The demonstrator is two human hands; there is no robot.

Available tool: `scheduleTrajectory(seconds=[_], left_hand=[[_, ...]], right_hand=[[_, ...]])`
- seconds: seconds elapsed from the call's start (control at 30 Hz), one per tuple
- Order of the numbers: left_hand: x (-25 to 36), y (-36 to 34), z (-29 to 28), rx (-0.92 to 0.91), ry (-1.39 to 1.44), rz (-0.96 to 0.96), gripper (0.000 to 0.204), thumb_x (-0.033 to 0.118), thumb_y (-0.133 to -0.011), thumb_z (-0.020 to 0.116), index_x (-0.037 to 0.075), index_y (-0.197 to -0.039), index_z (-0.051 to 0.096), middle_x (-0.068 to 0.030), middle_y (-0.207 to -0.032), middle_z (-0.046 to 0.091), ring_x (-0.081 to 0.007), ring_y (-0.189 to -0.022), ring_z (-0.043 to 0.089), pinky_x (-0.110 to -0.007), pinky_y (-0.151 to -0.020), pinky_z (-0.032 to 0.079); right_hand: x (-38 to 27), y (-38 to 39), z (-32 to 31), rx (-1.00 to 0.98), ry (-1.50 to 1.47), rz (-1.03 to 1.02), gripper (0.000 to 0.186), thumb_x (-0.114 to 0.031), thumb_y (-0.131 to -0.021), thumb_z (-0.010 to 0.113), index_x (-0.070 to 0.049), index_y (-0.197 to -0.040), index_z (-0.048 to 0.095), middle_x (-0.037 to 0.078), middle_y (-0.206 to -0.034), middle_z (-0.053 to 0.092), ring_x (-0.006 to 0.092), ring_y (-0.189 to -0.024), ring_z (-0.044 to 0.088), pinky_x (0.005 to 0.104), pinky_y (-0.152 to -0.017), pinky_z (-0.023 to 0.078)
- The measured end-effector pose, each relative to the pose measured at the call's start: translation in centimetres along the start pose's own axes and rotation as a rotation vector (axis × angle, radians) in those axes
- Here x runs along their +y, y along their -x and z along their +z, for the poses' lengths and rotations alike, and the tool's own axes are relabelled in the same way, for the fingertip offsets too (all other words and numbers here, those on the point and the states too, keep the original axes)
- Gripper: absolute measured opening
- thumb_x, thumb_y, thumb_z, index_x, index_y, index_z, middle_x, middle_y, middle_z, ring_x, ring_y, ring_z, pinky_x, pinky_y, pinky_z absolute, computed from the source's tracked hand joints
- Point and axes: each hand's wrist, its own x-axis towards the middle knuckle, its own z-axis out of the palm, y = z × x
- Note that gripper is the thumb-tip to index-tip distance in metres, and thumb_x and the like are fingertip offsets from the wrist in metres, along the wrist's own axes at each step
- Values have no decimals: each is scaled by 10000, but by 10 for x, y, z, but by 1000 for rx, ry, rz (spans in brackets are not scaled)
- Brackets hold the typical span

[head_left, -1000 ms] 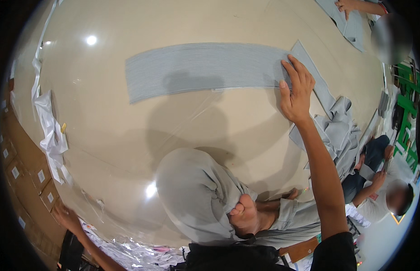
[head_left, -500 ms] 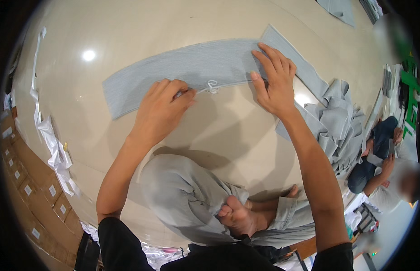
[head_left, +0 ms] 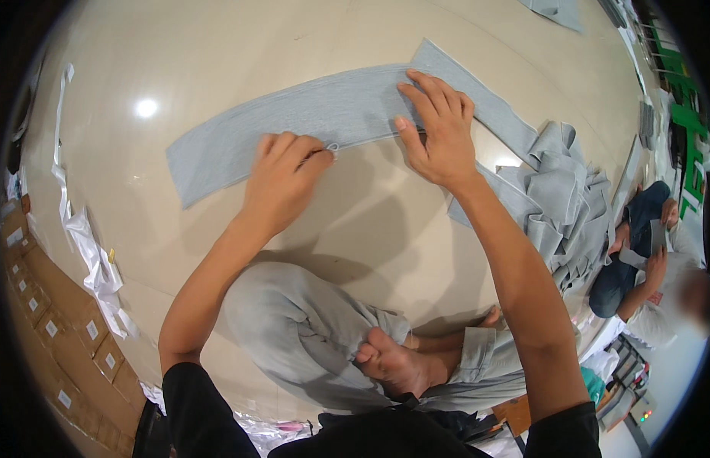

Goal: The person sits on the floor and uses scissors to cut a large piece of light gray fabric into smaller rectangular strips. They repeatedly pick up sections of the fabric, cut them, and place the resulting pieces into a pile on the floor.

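Note:
A long grey strip of fabric (head_left: 309, 118) lies flat on the shiny beige floor (head_left: 217, 46). My left hand (head_left: 282, 172) rests on its near edge, fingertips pinched on a small white loop of cord (head_left: 332, 146). My right hand (head_left: 439, 126) lies flat on the strip to the right, fingers spread, pressing it down. I sit cross-legged in grey trousers (head_left: 294, 328), one bare foot (head_left: 393, 362) showing below.
A heap of grey fabric pieces (head_left: 557, 206) lies to the right. Another person (head_left: 645, 267) sits at the far right. Crumpled clear plastic wrap (head_left: 91, 259) and stacked cardboard boxes (head_left: 49, 328) run along the left. Another grey piece (head_left: 557, 11) lies far off.
My left hand came up from my lower left onto the strip and took the white cord. My right hand stayed pressed on the fabric, and the view shifted closer.

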Motion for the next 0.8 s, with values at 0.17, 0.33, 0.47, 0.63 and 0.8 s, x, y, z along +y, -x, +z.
scheduleTrajectory(seconds=[0.17, 0.33, 0.47, 0.63, 0.8], left_hand=[[14, 32, -44, 291, 894, -574, 37, 100, -1039, 561, 74, -1014, 554, -30, -845, 581, -175, -829, 565, -342, -868, 470], [15, 129, -109, 218, 1223, -1064, 146, 224, -1107, 456, 105, -1021, 456, 66, -649, 339, -21, -529, 304, -226, -476, 304], [30, 244, -128, 5, 488, -1159, 129, 171, -1090, 456, 58, -1034, 484, -46, -616, 436, -148, -486, 373, -313, -479, 321], [60, 381, -162, -351, -270, -1154, 104, 85, -1027, 499, -7, -1071, 523, -229, -806, 620, -447, -722, 610, -492, -630, 475], [99, 501, -207, -530, -482, -1065, 79, 65, -996, 521, -11, -975, 519, -234, -907, 547, -451, -863, 549, -545, -758, 425]], right_hand=[[0, 0, 0, -4, -7, 7, 425, -354, -947, 619, -104, -1291, 625, 50, -1473, 520, 244, -1360, 440, 466, -1124, 262], [1, 3, -3, -12, 12, 29, 432, -350, -945, 623, -100, -1298, 618, 40, -1488, 507, 238, -1366, 434, 468, -1131, 256], [-5, -1, -4, -18, 15, 27, 434, -333, -937, 633, -93, -1298, 616, 42, -1493, 503, 242, -1368, 432, 467, -1132, 255], [-5, -1, -8, -23, 17, 37, 434, -314, -936, 632, -83, -1303, 614, 55, -1496, 500, 246, -1376, 429, 473, -1134, 257], [-11, 1, -5, -23, -3, 34, 430, -300, -939, 628, -76, -1306, 612, 72, -1490, 503, 252, -1379, 433, 488, -1140, 258]])
